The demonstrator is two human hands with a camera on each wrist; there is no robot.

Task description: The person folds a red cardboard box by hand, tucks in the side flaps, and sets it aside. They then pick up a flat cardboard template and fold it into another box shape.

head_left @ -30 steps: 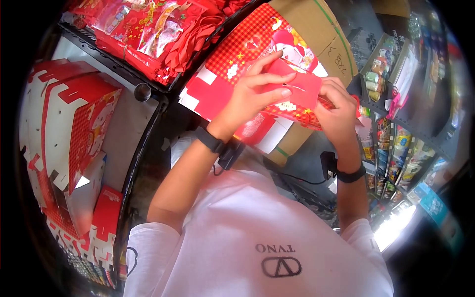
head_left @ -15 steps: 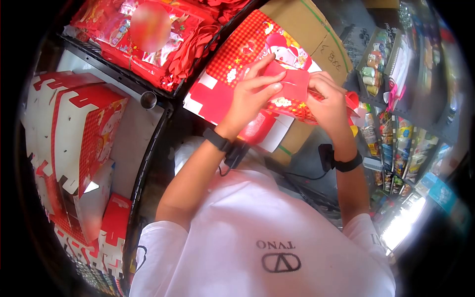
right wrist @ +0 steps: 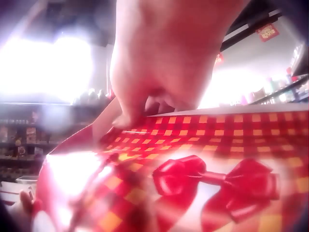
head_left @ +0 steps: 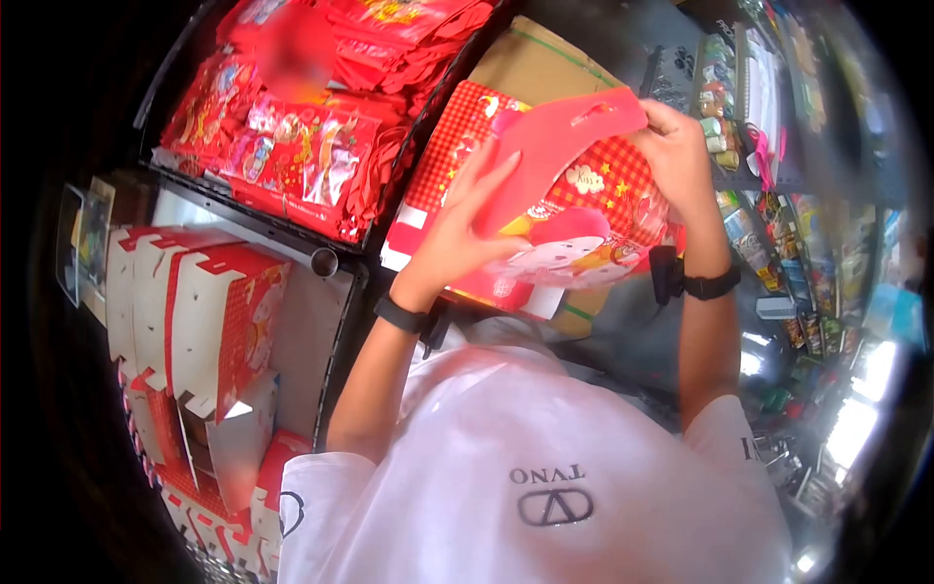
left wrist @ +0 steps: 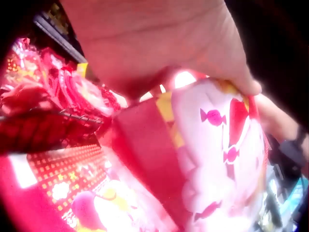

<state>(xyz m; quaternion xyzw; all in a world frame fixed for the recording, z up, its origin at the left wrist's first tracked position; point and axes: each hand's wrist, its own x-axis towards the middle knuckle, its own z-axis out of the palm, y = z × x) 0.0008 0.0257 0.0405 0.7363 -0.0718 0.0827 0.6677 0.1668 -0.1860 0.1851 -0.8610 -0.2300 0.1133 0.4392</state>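
You hold the red checked gift box (head_left: 593, 229) in the upper middle of the head view, its printed face turned toward you. Its handle flap (head_left: 559, 131) runs as a long strip from lower left to upper right. Your right hand (head_left: 676, 146) pinches the flap's upper right end. Your left hand (head_left: 452, 234) sits at the lower left end, fingers straight along the strip and thumb hooked over the box's edge. The strip spans both grips, with the left hand nearer your chest.

Gift box (head_left: 574, 204) between left hand (head_left: 452, 243) and right hand (head_left: 678, 146); cardboard carton (head_left: 530, 68) behind it; stacked flat boxes (head_left: 195, 311) left, packets (head_left: 292, 146) above these; stocked shelves (head_left: 778, 253) right.
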